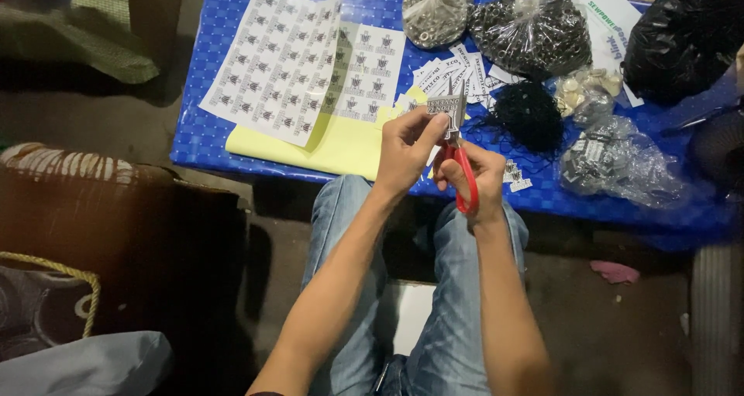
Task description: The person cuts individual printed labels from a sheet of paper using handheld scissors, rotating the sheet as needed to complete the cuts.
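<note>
Left grip (404, 149) is pinching a small printed label (442, 106) while right grip (474, 176) is holding red-handled scissors (463, 173) over the blue counter's (203, 136) near edge; sticker sheets (280, 63) are lying toward its far left corner, above a dim floor (628, 318).

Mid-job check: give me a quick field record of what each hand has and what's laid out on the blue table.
left hand: left hand pinches a small printed label strip
right hand: right hand works red-handled scissors, blades up at the strip
table: blue table, at the person's knees
sheets: printed label sheet over a yellow sheet
cut pieces: loose cut labels behind the hands
bags: clear bags of small dark parts; black bag at far right
</note>
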